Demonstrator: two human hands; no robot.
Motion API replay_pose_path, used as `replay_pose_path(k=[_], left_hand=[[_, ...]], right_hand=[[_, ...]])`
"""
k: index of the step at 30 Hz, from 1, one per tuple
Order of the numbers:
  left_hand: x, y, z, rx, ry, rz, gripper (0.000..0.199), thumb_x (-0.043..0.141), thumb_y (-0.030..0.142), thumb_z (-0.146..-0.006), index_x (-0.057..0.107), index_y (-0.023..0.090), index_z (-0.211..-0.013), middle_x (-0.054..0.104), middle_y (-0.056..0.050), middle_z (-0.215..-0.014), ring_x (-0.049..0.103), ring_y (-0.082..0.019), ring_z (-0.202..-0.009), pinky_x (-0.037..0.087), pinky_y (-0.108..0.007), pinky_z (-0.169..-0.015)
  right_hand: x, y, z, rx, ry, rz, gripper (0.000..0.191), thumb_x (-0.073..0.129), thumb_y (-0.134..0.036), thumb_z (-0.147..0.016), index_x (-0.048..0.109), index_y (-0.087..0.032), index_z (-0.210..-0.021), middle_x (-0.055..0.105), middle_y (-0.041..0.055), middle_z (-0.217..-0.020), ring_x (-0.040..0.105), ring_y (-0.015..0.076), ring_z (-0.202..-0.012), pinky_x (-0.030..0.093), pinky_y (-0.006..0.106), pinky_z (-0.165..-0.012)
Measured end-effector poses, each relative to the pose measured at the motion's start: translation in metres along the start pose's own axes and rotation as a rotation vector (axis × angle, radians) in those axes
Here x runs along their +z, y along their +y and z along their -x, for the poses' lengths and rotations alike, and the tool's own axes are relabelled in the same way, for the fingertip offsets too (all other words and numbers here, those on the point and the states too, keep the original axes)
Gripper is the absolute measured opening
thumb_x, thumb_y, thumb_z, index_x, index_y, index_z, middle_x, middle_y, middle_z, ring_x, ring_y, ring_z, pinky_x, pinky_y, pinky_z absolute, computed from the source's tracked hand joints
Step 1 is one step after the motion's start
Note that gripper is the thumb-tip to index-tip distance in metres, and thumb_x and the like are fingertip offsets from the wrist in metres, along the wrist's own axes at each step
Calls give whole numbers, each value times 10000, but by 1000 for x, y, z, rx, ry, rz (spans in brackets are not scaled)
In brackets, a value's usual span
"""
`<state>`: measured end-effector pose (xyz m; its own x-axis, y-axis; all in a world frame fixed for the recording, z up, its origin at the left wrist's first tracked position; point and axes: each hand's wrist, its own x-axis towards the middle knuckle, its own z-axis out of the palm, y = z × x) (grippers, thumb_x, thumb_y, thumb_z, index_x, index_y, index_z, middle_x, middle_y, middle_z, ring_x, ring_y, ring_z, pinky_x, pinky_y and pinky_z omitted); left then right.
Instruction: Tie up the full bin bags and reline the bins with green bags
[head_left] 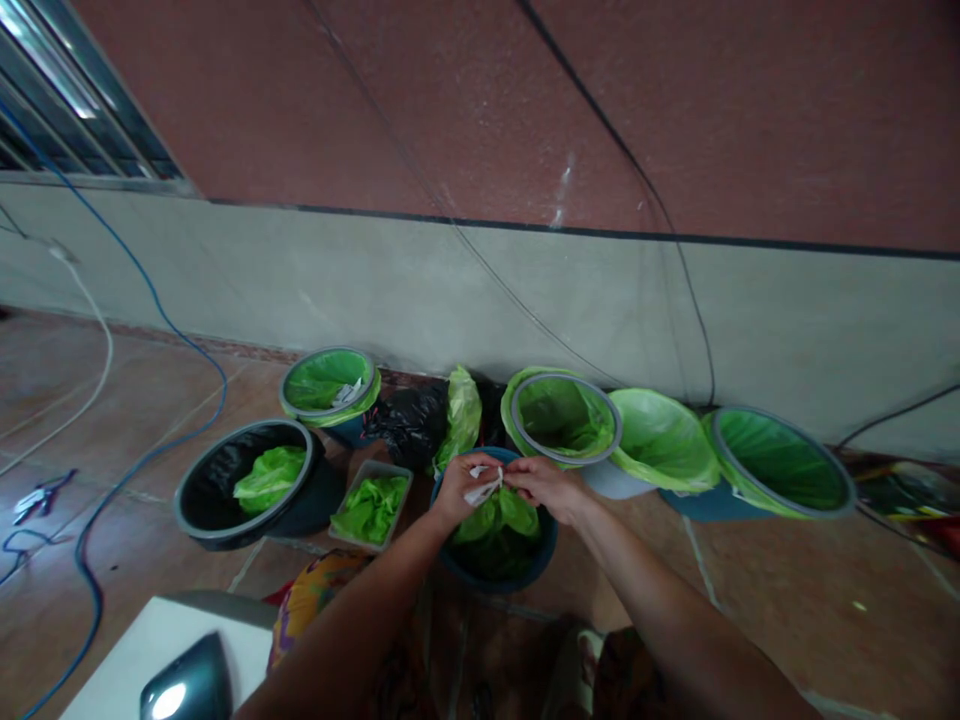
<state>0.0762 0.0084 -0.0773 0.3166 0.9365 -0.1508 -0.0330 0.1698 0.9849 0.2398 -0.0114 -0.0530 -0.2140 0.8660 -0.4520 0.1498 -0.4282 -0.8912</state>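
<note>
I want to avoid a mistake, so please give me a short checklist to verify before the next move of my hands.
1. Left hand holding the white strip: ok.
2. Right hand close to the strip: ok; exactly what it pinches, cannot tell.
3. Green bag under the hands, inside the blue bin: ok.
4. Strip tied firmly: cannot tell, fingers hide part of it.
5. Dark bin at left, its green bag spread over the rim: not ok, bunched inside.

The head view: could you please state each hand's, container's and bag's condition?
Left hand: holding white strip
Right hand: pinching at white strip
Green bag: gathered
Blue bin: uncovered
Black-lined bin: holding green plastic
Tray: holding green plastic
Black bag: crumpled
Upright bag: crumpled
Rear bins: green-lined
</note>
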Motion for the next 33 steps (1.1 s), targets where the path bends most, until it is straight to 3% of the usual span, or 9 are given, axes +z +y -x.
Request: replay_pose_path(k=[3,7,11,18,26,30,33], left_hand=[[0,2,-1,-22,-21,-45,283,744,392,-665,702,127,-755,648,-31,-640,544,-125,-577,426,-244,-570],[0,7,0,61,15,-292,123,651,257,-736,722,160,-708,686,-21,-672,592,-144,-665,460,-248,-650],[1,7,-2,85,48,-375,123,598,202,-751,698,166,-689,668,-3,-645,596,-139,-671,454,-234,-648],[-2,3,-3,74,57,-405,146,532,231,-808,591,175,-687,617,9,-616,545,-116,-598,417,-226,-590],[-9,3,-2,93,35,-485,114,519,147,-743,605,160,-669,598,8,-657,526,-114,-629,408,-232,-625],[-16,-1,-8,48,54,-515,107,559,113,-686,648,156,-728,652,-12,-737,575,-139,-703,450,-247,-690],[-24,-3,-10,-59,86,-618,257,526,35,-658,672,151,-835,685,-53,-803,623,-182,-824,471,-283,-814]], right_hand=[[-1,-3,0,-70,89,226,242,564,-401,-779,627,-173,-733,471,-51,-531,405,82,-497,261,215,-482],[-1,-14,5,-307,286,888,165,510,-233,-824,665,-188,-789,657,29,-770,565,141,-719,360,257,-656],[-3,-21,10,-420,309,1212,189,469,-238,-888,653,-201,-867,674,61,-927,597,168,-866,372,262,-738],[-13,-14,9,-360,319,1261,171,477,-245,-878,642,-214,-846,673,47,-896,602,167,-833,356,259,-696],[-15,-7,7,-246,308,1231,181,467,-252,-868,643,-212,-854,697,52,-903,623,187,-868,380,277,-724],[-19,-4,8,-209,237,1165,277,469,-187,-849,626,-194,-1077,691,79,-1045,630,201,-970,413,291,-822],[-21,-2,12,-168,182,1134,575,526,-129,-777,470,-156,-1349,593,145,-1286,582,230,-1137,408,319,-934]])
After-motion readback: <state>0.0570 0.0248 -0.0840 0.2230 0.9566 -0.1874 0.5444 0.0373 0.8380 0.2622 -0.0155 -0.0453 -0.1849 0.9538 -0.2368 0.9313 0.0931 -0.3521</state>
